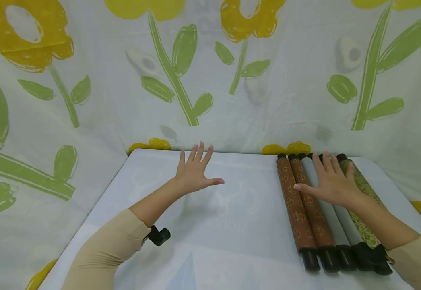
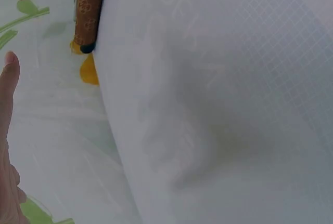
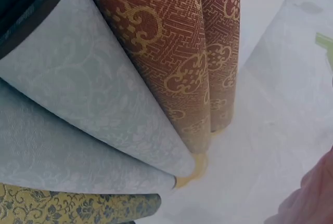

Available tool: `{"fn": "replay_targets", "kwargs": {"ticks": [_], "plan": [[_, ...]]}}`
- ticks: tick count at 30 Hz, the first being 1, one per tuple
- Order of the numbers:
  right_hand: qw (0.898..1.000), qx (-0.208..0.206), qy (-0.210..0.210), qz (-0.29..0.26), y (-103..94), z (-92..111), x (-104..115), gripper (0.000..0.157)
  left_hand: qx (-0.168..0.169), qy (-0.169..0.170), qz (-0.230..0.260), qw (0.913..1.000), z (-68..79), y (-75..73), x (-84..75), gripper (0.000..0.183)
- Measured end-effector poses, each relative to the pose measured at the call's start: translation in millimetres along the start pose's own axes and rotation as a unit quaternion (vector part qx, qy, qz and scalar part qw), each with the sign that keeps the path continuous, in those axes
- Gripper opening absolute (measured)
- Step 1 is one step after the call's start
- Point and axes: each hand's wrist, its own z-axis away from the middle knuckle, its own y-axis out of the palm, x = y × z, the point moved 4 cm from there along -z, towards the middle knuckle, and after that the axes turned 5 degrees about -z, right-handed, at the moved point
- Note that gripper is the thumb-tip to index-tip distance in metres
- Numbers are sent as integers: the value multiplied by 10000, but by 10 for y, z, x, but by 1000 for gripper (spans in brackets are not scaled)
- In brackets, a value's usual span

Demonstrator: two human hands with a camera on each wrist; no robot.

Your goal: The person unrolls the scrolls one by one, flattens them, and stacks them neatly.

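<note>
My left hand [image 1: 193, 173] hovers over the left half of the white table [image 1: 232, 241], fingers spread and holding nothing. Above the row of rolled scrolls at the right, my right hand [image 1: 331, 183] is likewise spread, with nothing in it. Two scrolls are brown with gold motifs, the outer brown scroll [image 1: 297, 213] and the inner brown scroll [image 1: 320, 225]. Beside them lie two pale grey-blue scrolls, one a grey scroll [image 3: 99, 78], then a green-gold scroll [image 3: 78, 206]. Black knobs cap their ends. My right hand and forearm partly hide the grey and green-gold scrolls.
A white curtain [image 1: 290, 92] printed with yellow flowers and green leaves hangs behind and beside the table. A black wrist camera [image 1: 158, 235] sits at my left sleeve, and another wrist camera [image 1: 375, 257] at the right, over the scrolls' near ends.
</note>
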Motion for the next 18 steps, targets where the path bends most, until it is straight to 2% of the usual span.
{"fn": "replay_targets", "kwargs": {"ticks": [18], "plan": [[9998,-33,-144,-101,147,62,-15,112,4,242,23,9997,-94,87,-299,110]]}}
